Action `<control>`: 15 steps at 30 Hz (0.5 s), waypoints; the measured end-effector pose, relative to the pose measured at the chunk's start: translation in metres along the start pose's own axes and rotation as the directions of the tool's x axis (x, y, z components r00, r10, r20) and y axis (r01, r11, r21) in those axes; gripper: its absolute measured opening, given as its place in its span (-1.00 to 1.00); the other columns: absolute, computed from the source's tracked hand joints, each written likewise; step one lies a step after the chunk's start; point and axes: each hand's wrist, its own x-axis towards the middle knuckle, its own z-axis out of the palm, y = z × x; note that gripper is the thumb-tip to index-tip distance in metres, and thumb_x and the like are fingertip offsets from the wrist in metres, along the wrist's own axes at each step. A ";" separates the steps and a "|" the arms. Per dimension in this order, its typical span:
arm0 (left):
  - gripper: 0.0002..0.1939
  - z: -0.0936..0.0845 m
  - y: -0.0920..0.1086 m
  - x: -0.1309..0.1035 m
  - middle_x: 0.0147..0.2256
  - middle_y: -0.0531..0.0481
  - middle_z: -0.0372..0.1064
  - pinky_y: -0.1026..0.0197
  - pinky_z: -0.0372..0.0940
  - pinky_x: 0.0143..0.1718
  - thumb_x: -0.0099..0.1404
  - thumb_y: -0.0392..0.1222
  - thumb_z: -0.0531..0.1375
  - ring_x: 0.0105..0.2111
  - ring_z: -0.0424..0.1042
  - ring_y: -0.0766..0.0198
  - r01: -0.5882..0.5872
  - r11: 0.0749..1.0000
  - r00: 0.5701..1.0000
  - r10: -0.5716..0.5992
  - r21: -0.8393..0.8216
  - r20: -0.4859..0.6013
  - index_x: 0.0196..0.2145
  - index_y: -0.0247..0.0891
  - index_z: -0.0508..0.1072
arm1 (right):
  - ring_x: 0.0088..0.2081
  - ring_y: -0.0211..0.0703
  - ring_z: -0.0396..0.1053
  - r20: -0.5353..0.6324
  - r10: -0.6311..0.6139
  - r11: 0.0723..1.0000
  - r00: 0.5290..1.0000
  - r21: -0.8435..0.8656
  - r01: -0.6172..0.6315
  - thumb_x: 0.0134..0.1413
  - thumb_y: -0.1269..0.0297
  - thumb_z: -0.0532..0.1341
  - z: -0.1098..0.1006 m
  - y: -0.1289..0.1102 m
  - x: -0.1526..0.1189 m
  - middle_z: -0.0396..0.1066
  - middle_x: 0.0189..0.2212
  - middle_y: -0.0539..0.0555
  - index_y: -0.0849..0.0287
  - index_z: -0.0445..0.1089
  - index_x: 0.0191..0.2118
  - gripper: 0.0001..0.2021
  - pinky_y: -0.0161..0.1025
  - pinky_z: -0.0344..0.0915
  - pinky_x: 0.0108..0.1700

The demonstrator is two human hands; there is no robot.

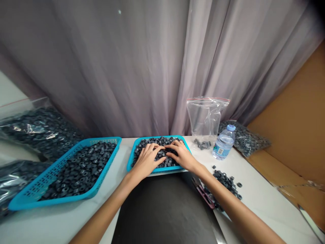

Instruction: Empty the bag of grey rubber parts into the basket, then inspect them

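Left grip and right grip, loosely spread, touch small dark-grey holed pieces.

L hand hides some pcs — lower-L bag cut off — bottle label txt too small

The white table bears baskets, pieces, a bottle.

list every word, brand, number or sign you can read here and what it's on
No words, brands or numbers can be read.
Label on the water bottle: its print is too small and blurred to read.
Barcode on that label: visible, but any digits are too small to read.
Small pale star-like mark on the curtain: no lettering.
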 end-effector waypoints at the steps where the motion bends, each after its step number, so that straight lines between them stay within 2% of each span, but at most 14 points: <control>1: -0.70 0.001 0.002 0.001 0.06 -0.08 0.39 -0.09 0.19 0.14 0.39 -0.03 0.22 0.10 0.30 -0.03 -0.005 1.000 1.000 0.005 0.001 -0.003 0.04 -0.08 0.48 | 0.00 -0.03 0.31 -0.008 0.000 1.000 1.000 0.017 0.000 0.33 0.29 0.24 0.001 0.000 0.000 0.40 -0.09 0.13 0.08 0.50 0.06 -0.76 -0.01 0.24 0.15; 6: -0.93 0.006 0.007 0.006 -0.13 -0.02 0.43 -0.02 0.20 0.06 0.43 -0.15 0.17 -0.05 0.33 0.03 -0.016 1.000 0.999 0.016 -0.015 -0.029 -0.19 -0.14 0.46 | -0.15 -0.05 0.33 -0.067 0.036 0.990 0.997 0.139 -0.027 0.28 0.37 0.24 0.001 0.006 0.000 0.39 -0.28 0.07 0.11 0.50 -0.24 -0.92 -0.10 0.29 0.00; 11: -0.90 0.003 0.010 0.005 -0.17 -0.01 0.38 -0.01 0.20 0.04 0.48 -0.15 0.10 -0.08 0.33 0.05 0.000 0.998 0.998 -0.004 -0.064 -0.068 -0.21 -0.15 0.37 | -0.23 -0.05 0.37 -0.158 0.138 0.948 0.978 0.307 -0.084 0.29 0.23 0.18 -0.003 0.015 0.000 0.41 -0.28 0.07 0.10 0.44 -0.21 -0.88 -0.13 0.32 -0.10; 15: -0.89 0.004 0.009 0.004 -0.17 -0.01 0.34 0.00 0.19 0.04 0.50 -0.13 0.04 -0.09 0.35 0.07 0.009 0.991 0.996 -0.022 -0.135 -0.091 -0.18 -0.14 0.33 | -0.26 -0.07 0.39 -0.189 0.216 0.897 0.958 0.425 -0.119 0.25 0.10 0.20 -0.008 0.019 0.001 0.44 -0.31 0.07 0.13 0.44 -0.20 -0.79 -0.17 0.32 -0.16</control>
